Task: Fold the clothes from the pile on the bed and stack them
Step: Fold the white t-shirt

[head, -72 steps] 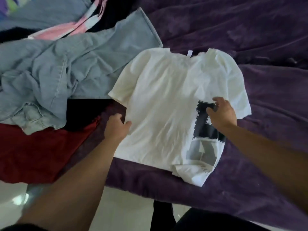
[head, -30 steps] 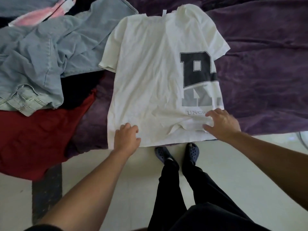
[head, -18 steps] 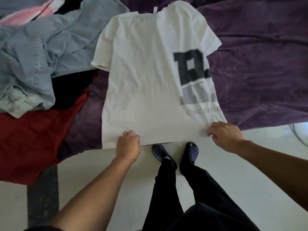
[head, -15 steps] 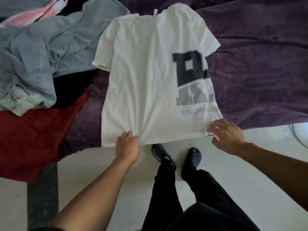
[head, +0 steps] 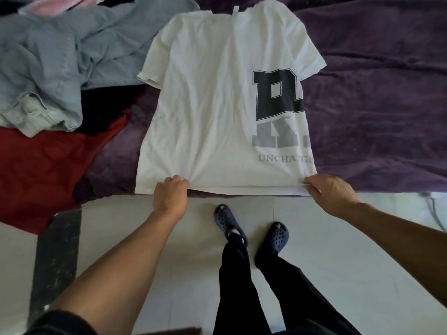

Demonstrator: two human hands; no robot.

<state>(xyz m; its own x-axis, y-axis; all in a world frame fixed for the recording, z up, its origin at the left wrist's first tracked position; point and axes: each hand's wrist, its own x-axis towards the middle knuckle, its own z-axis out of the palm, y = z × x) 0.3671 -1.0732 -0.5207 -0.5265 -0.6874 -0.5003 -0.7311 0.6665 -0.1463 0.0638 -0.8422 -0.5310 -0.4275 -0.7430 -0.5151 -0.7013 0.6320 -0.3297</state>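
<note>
A white T-shirt (head: 212, 112) with a large black and grey print on its right side lies flat on the purple blanket (head: 377, 97), collar away from me, hem at the bed's near edge. My left hand (head: 170, 195) grips the hem near its left end, fingers curled over the cloth. At the hem's right corner, my right hand (head: 329, 192) pinches the fabric. The pile sits to the left: a light blue denim garment (head: 55, 68), a red garment (head: 41, 170) and a black one (head: 104, 107).
A pink and white garment (head: 50, 7) shows at the top left. The bed edge runs just beyond my hands, with white floor tiles (head: 362, 250) below. My legs in black trousers and dark blue clogs (head: 229, 223) stand close to the bed.
The shirt was spread and pulled toward the bed's near edge. Both hands went from its middle to the hem, and my right hand now pinches the right corner.
</note>
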